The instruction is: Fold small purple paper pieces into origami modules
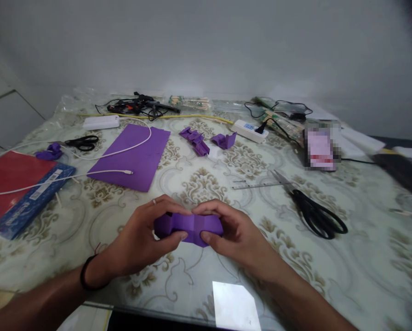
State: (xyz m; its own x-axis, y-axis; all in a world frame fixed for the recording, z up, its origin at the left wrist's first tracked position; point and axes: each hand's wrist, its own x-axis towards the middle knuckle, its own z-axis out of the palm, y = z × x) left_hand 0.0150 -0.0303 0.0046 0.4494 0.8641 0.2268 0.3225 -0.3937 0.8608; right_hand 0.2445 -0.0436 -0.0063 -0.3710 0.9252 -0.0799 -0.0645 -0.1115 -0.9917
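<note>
White power strip (pixel 241 129) with black plug (pixel 261 127), yellow cord (pixel 192 116) running left from it, wooden sticks (pixel 195 103) near grey wall (pixel 206 46)

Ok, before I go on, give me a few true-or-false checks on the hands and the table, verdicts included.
1. The left hand and the right hand both hold the folded purple paper. True.
2. The black band is on the right wrist. False: it is on the left wrist.
3. The white plug lies over the flat purple sheet. True.
4. The large scissors lie to the left of both hands. False: they lie to the right.
5. The red-and-blue packet lies left of the flat purple sheet. True.
</note>
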